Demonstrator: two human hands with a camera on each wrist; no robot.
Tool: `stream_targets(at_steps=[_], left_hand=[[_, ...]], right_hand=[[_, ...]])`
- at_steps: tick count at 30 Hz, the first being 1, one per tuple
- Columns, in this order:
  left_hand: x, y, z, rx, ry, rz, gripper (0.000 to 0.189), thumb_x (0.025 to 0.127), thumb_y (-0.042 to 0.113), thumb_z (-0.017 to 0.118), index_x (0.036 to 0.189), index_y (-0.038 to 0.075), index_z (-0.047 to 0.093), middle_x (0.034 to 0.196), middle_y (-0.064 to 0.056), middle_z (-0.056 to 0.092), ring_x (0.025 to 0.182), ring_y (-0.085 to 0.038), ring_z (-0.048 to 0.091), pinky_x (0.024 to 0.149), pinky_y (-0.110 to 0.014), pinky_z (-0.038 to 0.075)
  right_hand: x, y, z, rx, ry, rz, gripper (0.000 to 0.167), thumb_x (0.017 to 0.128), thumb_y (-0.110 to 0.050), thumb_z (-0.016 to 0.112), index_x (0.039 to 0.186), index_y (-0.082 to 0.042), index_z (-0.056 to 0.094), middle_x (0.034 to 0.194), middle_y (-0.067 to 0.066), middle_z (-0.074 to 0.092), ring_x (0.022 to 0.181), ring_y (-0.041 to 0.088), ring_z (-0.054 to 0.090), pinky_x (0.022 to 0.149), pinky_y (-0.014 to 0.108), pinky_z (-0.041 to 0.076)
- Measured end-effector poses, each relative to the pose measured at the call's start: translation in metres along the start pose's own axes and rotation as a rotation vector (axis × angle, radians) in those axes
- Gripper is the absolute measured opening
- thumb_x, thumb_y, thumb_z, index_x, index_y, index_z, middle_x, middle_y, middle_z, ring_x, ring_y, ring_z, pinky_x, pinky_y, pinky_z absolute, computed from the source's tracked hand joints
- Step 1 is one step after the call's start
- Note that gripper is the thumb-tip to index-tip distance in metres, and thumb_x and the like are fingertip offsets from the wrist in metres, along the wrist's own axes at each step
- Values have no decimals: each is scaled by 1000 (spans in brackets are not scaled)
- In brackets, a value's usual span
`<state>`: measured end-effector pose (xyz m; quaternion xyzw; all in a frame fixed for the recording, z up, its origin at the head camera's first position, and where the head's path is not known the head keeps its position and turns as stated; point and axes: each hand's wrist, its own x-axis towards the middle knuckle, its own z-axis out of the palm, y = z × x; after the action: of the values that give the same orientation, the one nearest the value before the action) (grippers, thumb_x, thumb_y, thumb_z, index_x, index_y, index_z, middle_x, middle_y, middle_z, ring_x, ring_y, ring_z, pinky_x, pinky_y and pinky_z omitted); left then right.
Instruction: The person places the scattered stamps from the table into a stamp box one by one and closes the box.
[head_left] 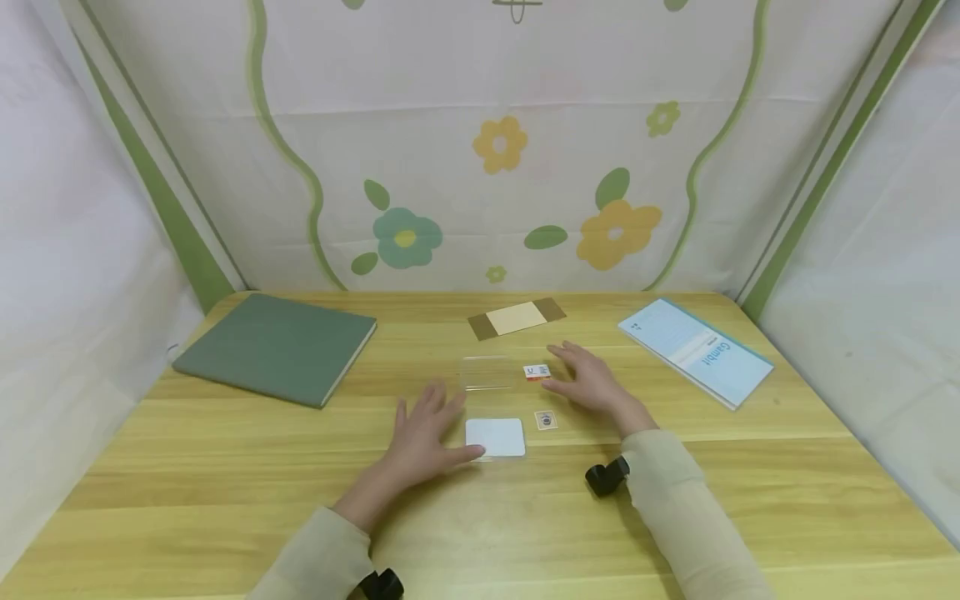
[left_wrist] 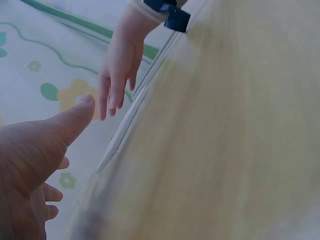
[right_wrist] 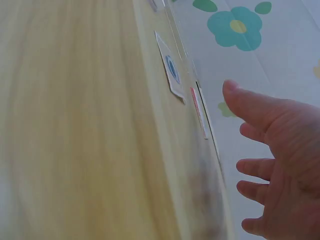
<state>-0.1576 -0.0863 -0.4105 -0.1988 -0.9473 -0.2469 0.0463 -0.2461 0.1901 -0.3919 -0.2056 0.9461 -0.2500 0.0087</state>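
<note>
Fingers spread, each grip empty, left hand and right hand flank white card, square sticker and red-edged label below the frame's centre, probably laid apart for easy reach.

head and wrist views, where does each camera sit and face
Head: head-worn, facing forward and down at the wooden tabletop; left hand and right hand show.
Left wrist: wrist-worn, facing across toward the right hand; both hands show.
Right wrist: wrist-worn, facing the flowered backdrop; only right hand shows.
Both wrist views share that backdrop.
</note>
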Motion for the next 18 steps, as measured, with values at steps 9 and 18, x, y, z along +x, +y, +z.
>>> stream_targets(at_steps=[9,18], left_hand=[[-4,-4,12,-73,-19,36,79,66,64,55,129,17,42,137,-17,24,126,-31,13,93,-57,-2],[-5,-5,16,-48,-15,38,71,70,59,57,126,18,46,136,-15,27,126,-30,15,93,-56,-2]], right_hand=[[12,11,18,107,2,15,53,81,-30,59,126,-7,44,134,20,28,123,36,20,95,54,9],[10,13,32,56,102,51,41,84,-30,56,120,-11,52,134,15,32,124,33,20,96,52,2]])
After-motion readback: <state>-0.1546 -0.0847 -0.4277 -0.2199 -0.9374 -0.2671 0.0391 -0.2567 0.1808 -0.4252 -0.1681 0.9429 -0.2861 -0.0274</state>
